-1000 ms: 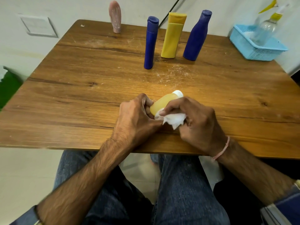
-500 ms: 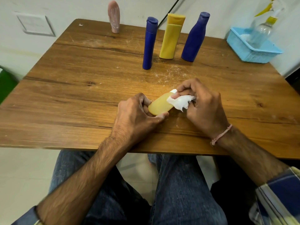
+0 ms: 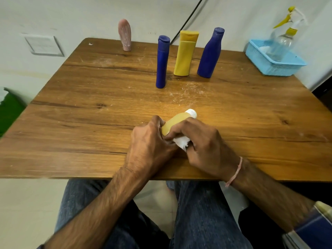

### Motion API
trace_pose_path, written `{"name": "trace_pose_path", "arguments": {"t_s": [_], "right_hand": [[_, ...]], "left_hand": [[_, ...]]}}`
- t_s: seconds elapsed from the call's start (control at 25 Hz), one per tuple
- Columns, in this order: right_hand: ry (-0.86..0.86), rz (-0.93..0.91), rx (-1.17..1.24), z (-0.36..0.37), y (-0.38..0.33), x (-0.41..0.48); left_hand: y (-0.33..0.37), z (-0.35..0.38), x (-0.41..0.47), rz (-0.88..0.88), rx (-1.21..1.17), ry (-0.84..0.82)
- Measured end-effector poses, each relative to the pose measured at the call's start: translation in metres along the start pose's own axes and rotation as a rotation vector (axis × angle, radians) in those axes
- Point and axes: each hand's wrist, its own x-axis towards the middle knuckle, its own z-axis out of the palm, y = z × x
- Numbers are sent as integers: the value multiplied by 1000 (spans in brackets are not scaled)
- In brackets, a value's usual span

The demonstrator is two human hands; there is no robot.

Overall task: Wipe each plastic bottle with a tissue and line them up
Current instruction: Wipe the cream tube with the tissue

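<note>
The right hand (image 3: 206, 146), fingers pinching the crumpled white tissue (image 3: 181, 141), has slid back from the cap end to the base of the small pale-yellow plastic bottle (image 3: 177, 120). The left hand (image 3: 150, 142) still grips the bottle over the wooden desk (image 3: 89, 123) near its front edge, and the white cap shows again.

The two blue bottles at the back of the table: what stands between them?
The head view shows an upright yellow bottle between the slim blue bottle and the curved blue bottle, apart from both.
</note>
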Motion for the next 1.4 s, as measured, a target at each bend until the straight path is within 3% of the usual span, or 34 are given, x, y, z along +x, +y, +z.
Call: {"name": "trace_pose_path", "arguments": {"t_s": [0.24, 0.36, 0.44, 0.6, 0.84, 0.96, 1.04, 1.24, 1.4], "right_hand": [[123, 157, -147, -16, 24, 11], [-19, -19, -32, -4, 10, 0], [-23, -51, -81, -13, 24, 1], [170, 244, -155, -23, 41, 9], [-53, -87, -118, -9, 25, -1], [44, 76, -279, -22, 46, 8], [103, 162, -249, -16, 41, 5], [5, 3, -162, -1, 22, -18], [129, 227, -278, -19, 46, 0]], "left_hand": [[0, 3, 0, 13, 21, 39], [-2, 2, 2, -11, 7, 8], [-2, 2, 3, -11, -5, 7], [1, 0, 2, -14, -29, 26], [-2, -1, 3, 2, -15, -16], [0, -1, 4, 0, -31, 3], [0, -2, 5, -20, -80, 17], [-3, -3, 9, -49, -130, -4], [-3, 0, 10, -74, -127, 21]]}}
